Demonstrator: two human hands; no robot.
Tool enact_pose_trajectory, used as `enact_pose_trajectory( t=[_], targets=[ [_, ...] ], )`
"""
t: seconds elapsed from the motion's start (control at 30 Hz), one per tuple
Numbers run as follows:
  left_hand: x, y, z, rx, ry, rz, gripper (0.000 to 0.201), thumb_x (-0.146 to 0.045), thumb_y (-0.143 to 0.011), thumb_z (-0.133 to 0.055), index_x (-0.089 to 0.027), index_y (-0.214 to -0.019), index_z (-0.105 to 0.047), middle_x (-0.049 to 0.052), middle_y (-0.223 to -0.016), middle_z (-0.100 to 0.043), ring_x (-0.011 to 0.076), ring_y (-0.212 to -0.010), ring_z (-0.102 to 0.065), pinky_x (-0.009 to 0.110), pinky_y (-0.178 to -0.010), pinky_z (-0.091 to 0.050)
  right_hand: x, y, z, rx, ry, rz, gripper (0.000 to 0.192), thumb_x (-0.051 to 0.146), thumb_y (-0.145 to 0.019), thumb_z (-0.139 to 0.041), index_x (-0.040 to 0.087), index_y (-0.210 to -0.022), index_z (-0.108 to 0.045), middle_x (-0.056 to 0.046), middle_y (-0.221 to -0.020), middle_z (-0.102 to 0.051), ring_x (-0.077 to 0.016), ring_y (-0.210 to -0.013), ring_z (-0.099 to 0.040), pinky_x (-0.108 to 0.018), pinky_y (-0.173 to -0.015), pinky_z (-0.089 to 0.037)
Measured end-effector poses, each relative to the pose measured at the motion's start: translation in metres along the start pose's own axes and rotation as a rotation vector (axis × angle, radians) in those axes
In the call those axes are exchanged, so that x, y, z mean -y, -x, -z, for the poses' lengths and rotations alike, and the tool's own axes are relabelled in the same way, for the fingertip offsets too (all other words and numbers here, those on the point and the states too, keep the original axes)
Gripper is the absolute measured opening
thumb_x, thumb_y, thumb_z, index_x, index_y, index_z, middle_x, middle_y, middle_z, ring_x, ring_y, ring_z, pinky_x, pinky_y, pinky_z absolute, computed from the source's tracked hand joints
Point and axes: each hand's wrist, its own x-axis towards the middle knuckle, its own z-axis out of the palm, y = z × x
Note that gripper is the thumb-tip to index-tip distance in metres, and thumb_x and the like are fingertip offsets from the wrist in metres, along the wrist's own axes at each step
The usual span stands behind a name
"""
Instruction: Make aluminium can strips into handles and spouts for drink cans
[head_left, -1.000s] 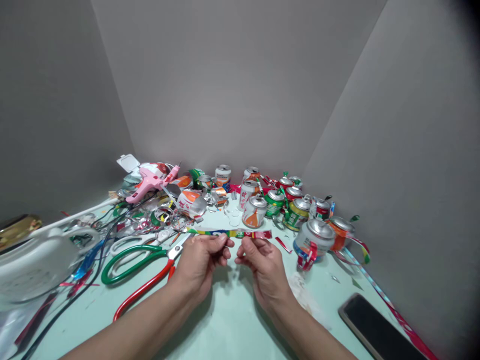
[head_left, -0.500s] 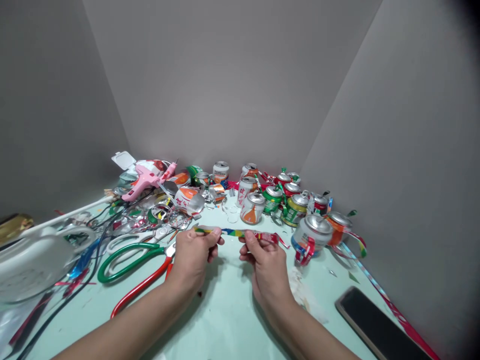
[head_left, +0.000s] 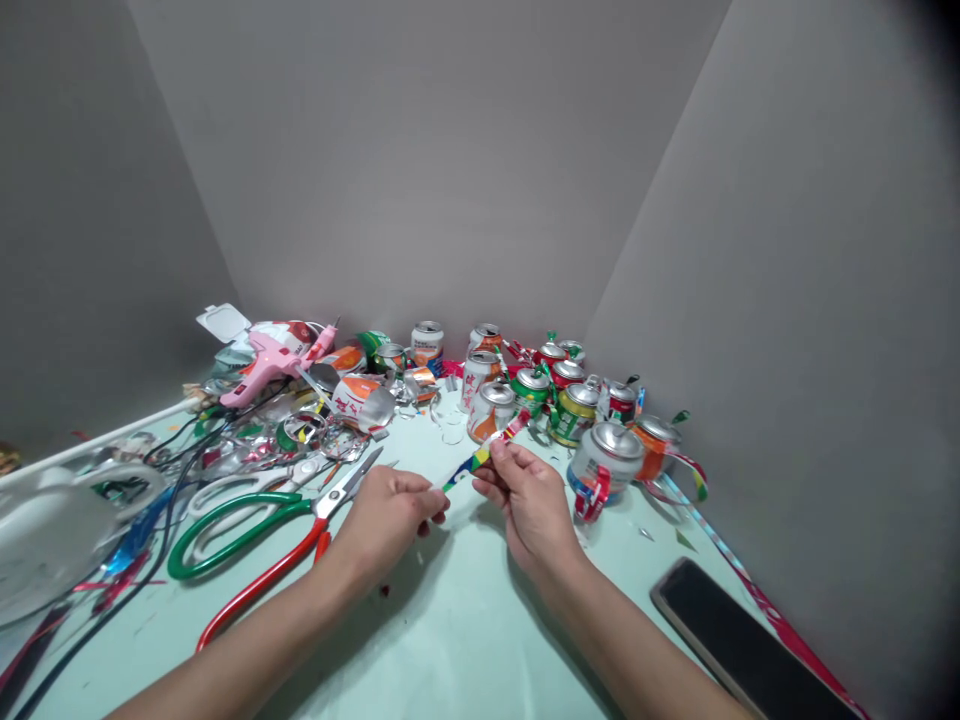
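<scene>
We are holding a narrow multicoloured strip (head_left: 484,453) above the pale green table (head_left: 465,640), in front of a cluster of drink cans (head_left: 555,395). Our right hand (head_left: 529,500) is pinching the strip near its middle, thumb and fingers pressed together on it, and the far end is slanting up toward the cans. Our left hand (head_left: 390,515) is closing its fingertips on the near, lower end, though the end itself is covered by the fingers and we cannot tell how much of it they are gripping. Just left of that hand, scissors (head_left: 247,520) with green and red handles are lying flat. The dark phone (head_left: 742,650) at lower right is being cut off by the frame edge. The heap of scraps around the pink glue gun (head_left: 274,362) is too tangled to sort out.
</scene>
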Motion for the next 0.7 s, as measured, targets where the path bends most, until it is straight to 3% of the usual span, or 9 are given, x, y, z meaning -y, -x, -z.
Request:
enact_pose_trajectory(
  t=[0.1, 0.17, 0.27, 0.37, 0.43, 0.53, 0.7],
  targets=[
    [-0.006, 0.008, -0.002, 0.12, -0.191, -0.015, 0.032, -0.037, -0.07, -0.055, -0.015, -0.049, -0.059, -0.002, -0.042, -0.045, 0.0103, -0.043, -0.037, 0.023, -0.045, -0.025, 0.0, -0.001, 0.002, -0.034, 0.027, 0.006, 0.04, 0.038, -0.044, -0.082, 0.012, -0.067, -0.063, 0.005, -0.051, -0.058, -0.0059, -0.046, -0.052, -0.017, -0.044, -0.05],
    [-0.012, 0.014, 0.008, 0.14, -0.461, -0.089, 0.034, -0.04, -0.077, -0.046, -0.016, -0.06, -0.064, 0.0, -0.05, -0.053, 0.0139, -0.049, -0.046, 0.025, -0.049, -0.03, 0.0, -0.001, 0.004, -0.042, 0.057, 0.005, 0.038, 0.037, -0.045, -0.082, 0.012, -0.068, -0.064, 0.004, -0.051, -0.057, -0.0066, -0.046, -0.052, -0.016, -0.039, -0.047],
    [-0.011, 0.021, 0.038, 0.019, -0.959, -0.159, 0.033, -0.025, -0.076, -0.044, -0.02, -0.1, -0.065, 0.008, -0.086, -0.068, 0.026, -0.081, -0.061, 0.034, -0.069, -0.041, -0.003, -0.003, 0.005, -0.038, 0.074, -0.003, 0.033, 0.035, -0.048, -0.08, 0.011, -0.065, -0.065, 0.002, -0.051, -0.058, -0.0078, -0.047, -0.052, -0.013, -0.03, -0.036],
    [0.009, 0.026, 0.069, 0.022, -1.286, -0.057, 0.052, -0.014, -0.068, -0.043, -0.014, -0.118, -0.055, 0.016, -0.099, -0.064, 0.0323, -0.087, -0.061, 0.041, -0.07, -0.045, -0.007, -0.002, 0.004, -0.027, 0.076, -0.019, 0.031, 0.033, -0.048, -0.079, 0.011, -0.065, -0.065, 0.001, -0.054, -0.059, -0.0084, -0.048, -0.052, -0.012, -0.028, -0.033],
    [0.028, 0.028, 0.082, 0.007, -1.383, 0.026, 0.061, -0.009, -0.062, -0.044, -0.01, -0.123, -0.051, 0.021, -0.108, -0.06, 0.0345, -0.097, -0.058, 0.042, -0.077, -0.045, -0.009, -0.001, 0.002, -0.012, 0.067, -0.03, 0.031, 0.032, -0.048, -0.079, 0.012, -0.066, -0.065, 0.001, -0.054, -0.059, -0.0085, -0.048, -0.052, -0.014, -0.031, -0.039],
    [0.046, 0.03, 0.087, -0.067, -1.455, 0.012, 0.067, -0.008, -0.059, -0.046, -0.01, -0.126, -0.048, 0.021, -0.111, -0.056, 0.036, -0.102, -0.054, 0.044, -0.079, -0.045, -0.01, 0.001, -0.001, 0.013, 0.049, -0.046, 0.032, 0.032, -0.047, -0.079, 0.012, -0.067, -0.064, 0.003, -0.05, -0.056, -0.0107, -0.05, -0.055, -0.018, -0.038, -0.048],
    [0.047, 0.034, 0.083, -0.093, -1.423, 0.016, 0.066, -0.007, -0.059, -0.048, -0.012, -0.125, -0.048, 0.02, -0.111, -0.051, 0.0343, -0.098, -0.055, 0.042, -0.077, -0.046, -0.011, 0.004, -0.002, 0.001, 0.024, -0.054, 0.039, 0.03, -0.044, -0.081, 0.014, -0.072, -0.061, 0.007, -0.049, -0.054, -0.0098, -0.048, -0.056, -0.021, -0.043, -0.052]
  ],
)
